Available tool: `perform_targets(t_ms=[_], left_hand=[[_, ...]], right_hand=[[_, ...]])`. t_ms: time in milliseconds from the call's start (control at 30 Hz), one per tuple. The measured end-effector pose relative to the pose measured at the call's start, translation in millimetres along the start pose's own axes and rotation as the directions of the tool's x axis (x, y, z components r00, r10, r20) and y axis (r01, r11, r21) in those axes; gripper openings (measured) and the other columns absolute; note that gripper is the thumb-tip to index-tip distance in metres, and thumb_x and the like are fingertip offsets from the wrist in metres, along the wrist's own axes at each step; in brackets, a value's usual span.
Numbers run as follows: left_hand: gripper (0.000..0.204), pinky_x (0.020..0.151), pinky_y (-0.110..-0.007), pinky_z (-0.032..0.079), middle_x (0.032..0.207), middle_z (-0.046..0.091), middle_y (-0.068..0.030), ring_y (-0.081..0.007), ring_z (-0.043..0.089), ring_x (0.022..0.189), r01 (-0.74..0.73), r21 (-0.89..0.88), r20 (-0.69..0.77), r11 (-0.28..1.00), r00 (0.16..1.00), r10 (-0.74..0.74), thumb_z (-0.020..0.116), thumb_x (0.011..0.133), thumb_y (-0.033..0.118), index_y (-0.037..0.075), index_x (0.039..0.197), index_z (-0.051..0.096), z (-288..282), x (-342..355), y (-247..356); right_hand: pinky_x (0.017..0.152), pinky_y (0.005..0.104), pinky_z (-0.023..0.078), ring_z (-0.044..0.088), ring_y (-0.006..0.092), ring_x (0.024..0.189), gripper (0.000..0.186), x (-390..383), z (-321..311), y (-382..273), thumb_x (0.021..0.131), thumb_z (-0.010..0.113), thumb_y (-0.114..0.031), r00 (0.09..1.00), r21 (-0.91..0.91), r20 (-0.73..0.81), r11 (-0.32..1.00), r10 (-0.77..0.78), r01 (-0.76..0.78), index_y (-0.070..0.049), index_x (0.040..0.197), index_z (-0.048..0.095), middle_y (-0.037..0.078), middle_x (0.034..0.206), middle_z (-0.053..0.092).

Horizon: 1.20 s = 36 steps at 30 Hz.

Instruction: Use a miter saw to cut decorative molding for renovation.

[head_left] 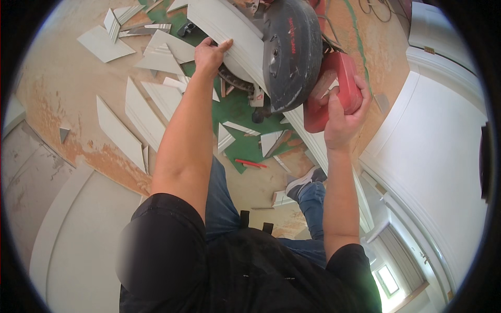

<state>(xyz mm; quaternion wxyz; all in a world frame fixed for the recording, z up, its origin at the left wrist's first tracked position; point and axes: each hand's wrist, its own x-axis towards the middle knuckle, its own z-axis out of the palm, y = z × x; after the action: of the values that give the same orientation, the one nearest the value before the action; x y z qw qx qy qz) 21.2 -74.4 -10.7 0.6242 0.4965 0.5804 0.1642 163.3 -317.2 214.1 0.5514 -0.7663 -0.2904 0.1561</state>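
Left fingers (226,45) on white trim (229,26) | right fingers (364,95) round red handle (348,72)

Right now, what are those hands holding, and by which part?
The right hand grips the power saw by its red handle; the left hand holds the white board by its left edge.

The right hand (344,119) grips a red saw handle (346,70); the left hand (210,56) holds white trim (229,27).

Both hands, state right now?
Left hand: closed on the edge of the white trim board.
Right hand: closed around the red saw handle.
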Motion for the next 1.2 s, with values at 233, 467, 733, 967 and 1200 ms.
perform_targets(t_ms=[233,467,733,967,1200], left_hand=[[0.051,0.076,-0.035,0.054,0.092,0.073,-0.0081,-0.0188,0.067,0.081,-0.005,-0.021,-0.018,1.000,1.000,0.005,0.093,0.077,0.032,-0.004,0.108,0.073,0,2,-1],[0.052,0.075,-0.036,0.055,0.090,0.074,-0.0090,-0.0199,0.067,0.079,0.007,-0.039,-0.022,0.999,1.000,-0.008,0.095,0.074,0.032,-0.003,0.107,0.074,2,7,-5],[0.050,0.076,-0.035,0.056,0.093,0.076,-0.0112,-0.0206,0.070,0.080,0.010,-0.046,-0.004,0.999,1.000,-0.010,0.094,0.075,0.030,-0.004,0.105,0.074,0,3,-1],[0.050,0.078,-0.035,0.057,0.099,0.078,-0.0150,-0.0221,0.074,0.087,0.022,-0.036,-0.010,0.999,1.000,-0.023,0.095,0.074,0.029,-0.004,0.107,0.076,3,17,-12],[0.037,0.077,-0.036,0.058,0.099,0.078,-0.0115,-0.0212,0.072,0.083,0.012,-0.139,-0.002,0.990,1.000,-0.012,0.090,0.081,0.022,-0.002,0.105,0.075,7,12,-11]], right_hand=[[0.081,0.0318,0.056,0.066,0.0172,0.089,0.055,-11,0,19,0.091,0.070,-0.004,0.998,-0.054,-0.038,0.997,-0.052,0.050,-0.003,0.140,0.045,0.014,0.116,0.062],[0.084,0.0326,0.056,0.065,0.0176,0.092,0.056,-25,0,42,0.091,0.069,-0.003,0.997,0.013,-0.019,0.997,-0.079,0.079,-0.003,0.141,0.044,0.014,0.120,0.060],[0.098,0.0357,0.050,0.061,0.0227,0.108,0.059,-47,-1,74,0.089,0.073,-0.008,0.999,0.124,-0.034,0.992,0.014,-0.010,-0.002,0.140,0.046,0.012,0.124,0.056],[0.085,0.0321,0.055,0.066,0.0189,0.087,0.058,-37,2,76,0.092,0.066,0.003,0.951,-0.185,-0.021,0.936,-0.310,0.301,-0.004,0.143,0.041,0.012,0.102,0.065],[0.089,0.0326,0.055,0.067,0.0190,0.098,0.054,84,-24,-41,0.094,0.067,-0.011,0.988,-0.104,0.122,0.992,0.090,-0.077,-0.001,0.143,0.047,0.009,0.116,0.068]])
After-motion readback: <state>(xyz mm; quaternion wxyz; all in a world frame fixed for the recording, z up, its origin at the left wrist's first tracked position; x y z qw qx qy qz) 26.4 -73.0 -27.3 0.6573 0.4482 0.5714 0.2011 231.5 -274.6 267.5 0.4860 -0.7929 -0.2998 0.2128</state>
